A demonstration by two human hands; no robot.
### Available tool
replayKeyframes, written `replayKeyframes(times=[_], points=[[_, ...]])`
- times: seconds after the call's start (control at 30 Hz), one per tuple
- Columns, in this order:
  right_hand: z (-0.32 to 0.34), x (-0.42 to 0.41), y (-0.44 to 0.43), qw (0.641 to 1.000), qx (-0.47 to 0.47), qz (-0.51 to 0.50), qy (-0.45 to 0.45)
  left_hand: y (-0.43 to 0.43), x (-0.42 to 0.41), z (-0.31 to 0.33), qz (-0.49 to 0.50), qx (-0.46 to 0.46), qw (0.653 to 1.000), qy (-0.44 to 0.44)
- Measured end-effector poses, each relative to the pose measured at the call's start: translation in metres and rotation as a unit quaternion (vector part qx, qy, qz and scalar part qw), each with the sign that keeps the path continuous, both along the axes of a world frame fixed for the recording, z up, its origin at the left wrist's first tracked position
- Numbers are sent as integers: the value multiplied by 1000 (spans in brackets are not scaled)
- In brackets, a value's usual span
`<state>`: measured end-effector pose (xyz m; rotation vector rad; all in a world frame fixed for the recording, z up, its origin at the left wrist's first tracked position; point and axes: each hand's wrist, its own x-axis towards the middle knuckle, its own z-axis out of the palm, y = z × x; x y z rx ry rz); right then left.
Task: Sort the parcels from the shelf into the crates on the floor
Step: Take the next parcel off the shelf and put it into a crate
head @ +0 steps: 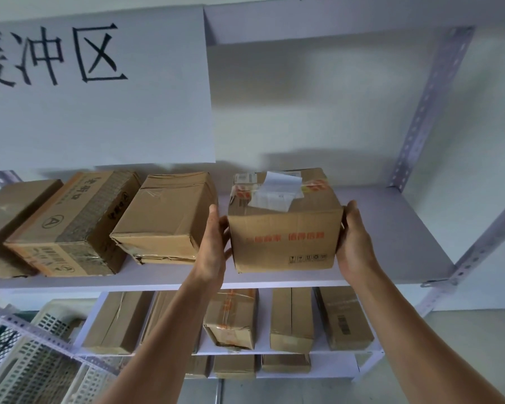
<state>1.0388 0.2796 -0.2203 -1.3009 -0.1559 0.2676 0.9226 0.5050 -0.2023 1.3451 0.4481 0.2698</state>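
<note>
On the upper shelf point(391, 228) one parcel point(286, 228) sits right of a row of boxes point(164, 220) (left hand point(213, 243) and right hand point(354, 237) flank it); crates point(32, 365) lie lower left.

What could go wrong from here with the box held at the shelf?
The box is held only by the left hand and right hand pressing its sides; it could slip.
The left hand sits close to the neighbouring box, which might get knocked.
The label on top is lifting and may tear off.

Soft, cool, even light; blurred shadows lie on the far wall point(333, 112) above the shelf point(391, 228). The right upright point(429, 106) leans and bows (wide-angle distortion). Detail mildly soft.
</note>
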Motion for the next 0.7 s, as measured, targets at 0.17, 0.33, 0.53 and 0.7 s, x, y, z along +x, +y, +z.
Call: replayKeyframes(times=[0.17,0.33,0.53,0.7], points=[[-4,-4,2,1000,-19,-2,6,-9,-4,-10,6,4,1000,11],[-6,-3,4,999,23,6,44,-16,-2,-5,-5,5,1000,-19],[-5,-14,-4,991,132,2,-34,-24,-13,-6,-50,36,994,-94],[7,-23,-1,988,143,6,-63,-23,-26,5,-80,61,987,-128]])
